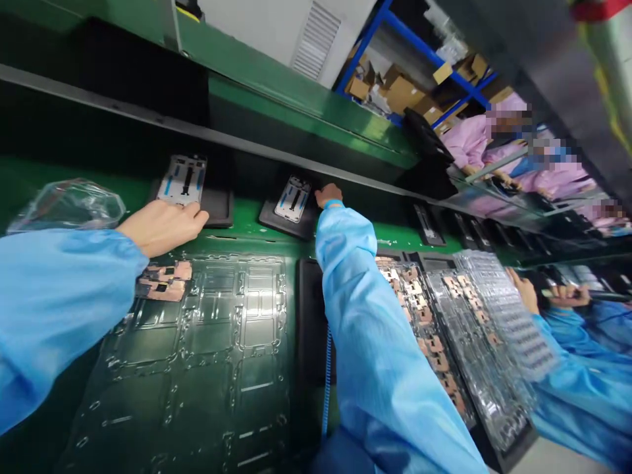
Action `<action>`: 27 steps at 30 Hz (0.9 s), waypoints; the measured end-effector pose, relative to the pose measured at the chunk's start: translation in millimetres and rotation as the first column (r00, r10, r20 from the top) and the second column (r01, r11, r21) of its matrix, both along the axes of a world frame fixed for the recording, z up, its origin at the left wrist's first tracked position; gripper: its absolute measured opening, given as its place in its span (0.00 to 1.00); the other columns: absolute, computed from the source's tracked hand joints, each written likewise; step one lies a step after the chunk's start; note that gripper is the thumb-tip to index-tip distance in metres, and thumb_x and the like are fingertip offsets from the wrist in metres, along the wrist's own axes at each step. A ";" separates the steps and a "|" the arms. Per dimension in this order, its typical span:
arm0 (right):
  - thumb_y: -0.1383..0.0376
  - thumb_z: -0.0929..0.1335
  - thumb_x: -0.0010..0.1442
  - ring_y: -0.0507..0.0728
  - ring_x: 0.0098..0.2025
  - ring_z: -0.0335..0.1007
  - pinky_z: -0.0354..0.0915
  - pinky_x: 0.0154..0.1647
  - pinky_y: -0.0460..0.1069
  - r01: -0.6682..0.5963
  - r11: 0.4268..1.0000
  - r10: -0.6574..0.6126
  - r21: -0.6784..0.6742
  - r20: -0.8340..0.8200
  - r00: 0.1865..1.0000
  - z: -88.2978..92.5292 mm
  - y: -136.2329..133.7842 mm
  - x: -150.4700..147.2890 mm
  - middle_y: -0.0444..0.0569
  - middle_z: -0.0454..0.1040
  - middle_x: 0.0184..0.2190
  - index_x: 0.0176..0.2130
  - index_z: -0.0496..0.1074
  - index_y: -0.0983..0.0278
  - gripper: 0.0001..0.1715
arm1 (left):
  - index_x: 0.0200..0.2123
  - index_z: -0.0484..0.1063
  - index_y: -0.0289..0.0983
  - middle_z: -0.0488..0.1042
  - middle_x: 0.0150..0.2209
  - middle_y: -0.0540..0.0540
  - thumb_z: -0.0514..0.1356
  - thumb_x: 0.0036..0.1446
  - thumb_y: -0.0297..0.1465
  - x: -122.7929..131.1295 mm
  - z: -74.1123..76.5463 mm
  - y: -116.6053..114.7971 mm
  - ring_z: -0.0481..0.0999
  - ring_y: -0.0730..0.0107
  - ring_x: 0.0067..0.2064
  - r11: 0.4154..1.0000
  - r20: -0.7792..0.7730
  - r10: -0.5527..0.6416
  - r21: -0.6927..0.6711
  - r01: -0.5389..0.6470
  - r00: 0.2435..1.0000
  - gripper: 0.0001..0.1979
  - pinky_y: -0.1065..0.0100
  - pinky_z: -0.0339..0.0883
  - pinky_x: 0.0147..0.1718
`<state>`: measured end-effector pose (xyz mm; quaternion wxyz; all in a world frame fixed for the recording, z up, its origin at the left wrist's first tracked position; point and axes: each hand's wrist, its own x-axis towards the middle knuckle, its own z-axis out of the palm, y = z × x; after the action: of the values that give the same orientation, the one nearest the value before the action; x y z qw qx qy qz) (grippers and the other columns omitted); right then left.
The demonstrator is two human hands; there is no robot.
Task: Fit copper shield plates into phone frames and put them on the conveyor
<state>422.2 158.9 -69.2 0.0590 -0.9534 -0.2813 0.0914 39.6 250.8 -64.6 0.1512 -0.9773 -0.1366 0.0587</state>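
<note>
My left hand [165, 227] is closed over the near end of a silver phone frame [185, 176] with blue strips. That frame is above a black tray [224, 209], and my fingertips are partly hidden. Toward the middle, a second phone frame [293, 199] lies in another black tray [281, 226]. At this tray's right edge my right hand [328, 194] is curled, its fingers closed against the tray. Below my left wrist, copper-coloured parts [165, 281] sit in the upper left pocket of a clear plastic blister tray [261, 296].
A clear plastic bag [74, 204] lies at far left. To the right, blister trays hold copper-coloured parts [419, 303]; a co-worker's hand [524, 289] touches a clear tray [494, 289]. More black trays [427, 224] line the bench. A metal rail [257, 155] runs behind my hands.
</note>
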 end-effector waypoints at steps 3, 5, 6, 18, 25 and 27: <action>0.57 0.71 0.70 0.63 0.53 0.74 0.70 0.56 0.62 -0.013 0.998 0.014 0.056 -0.004 1.000 0.9 -10.2 2.9 0.55 0.75 0.52 0.51 0.74 0.67 0.16 | 0.36 0.66 0.32 0.66 0.32 0.46 0.42 0.73 0.26 -5.7 13.1 -9.7 0.60 0.71 0.23 0.998 0.027 -0.053 0.030 0.052 0.998 0.17 0.68 0.50 0.23; 0.57 0.71 0.70 0.63 0.50 0.75 0.70 0.54 0.60 -0.039 0.993 0.041 0.113 -0.013 0.999 14.0 -21.9 -2.3 0.57 0.77 0.48 0.47 0.76 0.69 0.17 | 0.34 0.66 0.32 0.65 0.31 0.47 0.45 0.72 0.26 -10.4 24.5 -19.7 0.60 0.71 0.23 0.996 0.040 -0.076 0.046 0.074 0.996 0.14 0.68 0.46 0.22; 0.57 0.70 0.70 0.64 0.49 0.76 0.71 0.53 0.58 -0.057 0.987 0.060 0.148 -0.017 0.998 23.5 -29.3 -7.9 0.58 0.78 0.45 0.45 0.77 0.70 0.17 | 0.34 0.66 0.32 0.65 0.31 0.46 0.48 0.71 0.26 -13.6 30.4 -26.9 0.62 0.70 0.24 0.995 0.040 -0.083 0.052 0.081 0.996 0.12 0.68 0.45 0.22; 0.58 0.69 0.67 0.60 0.31 0.79 0.70 0.35 0.51 -0.243 0.873 0.378 0.424 -0.273 0.884 70.1 -183.5 -186.9 0.48 0.79 0.28 0.50 0.75 0.64 0.16 | 0.37 0.74 0.31 0.73 0.29 0.40 0.51 0.65 0.23 -88.4 42.3 -244.1 0.71 0.64 0.25 0.894 0.318 -0.427 0.009 0.448 0.846 0.11 0.63 0.57 0.22; 0.63 0.70 0.59 0.59 0.31 0.78 0.71 0.34 0.51 -0.293 0.868 0.436 0.400 -0.335 0.835 24.1 -223.1 -223.5 0.46 0.80 0.33 0.52 0.71 0.63 0.20 | 0.32 0.74 0.32 0.73 0.26 0.39 0.60 0.61 0.30 -101.3 0.0 -323.7 0.70 0.62 0.23 0.889 0.366 -0.371 -0.124 0.440 0.853 0.08 0.62 0.56 0.19; 0.63 0.70 0.57 0.58 0.28 0.76 0.71 0.34 0.52 -0.293 0.856 0.445 0.426 -0.317 0.838 15.1 -226.3 -225.0 0.45 0.78 0.32 0.50 0.70 0.63 0.21 | 0.29 0.73 0.34 0.71 0.24 0.43 0.64 0.59 0.31 -100.3 -2.4 -316.6 0.70 0.63 0.23 0.898 0.380 -0.333 -0.151 0.413 0.863 0.08 0.62 0.57 0.19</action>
<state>197.2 -67.3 -54.1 0.2704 -0.8122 -0.4561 0.2433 -60.7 -65.8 -67.0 0.0209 -0.9907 0.0397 -0.1285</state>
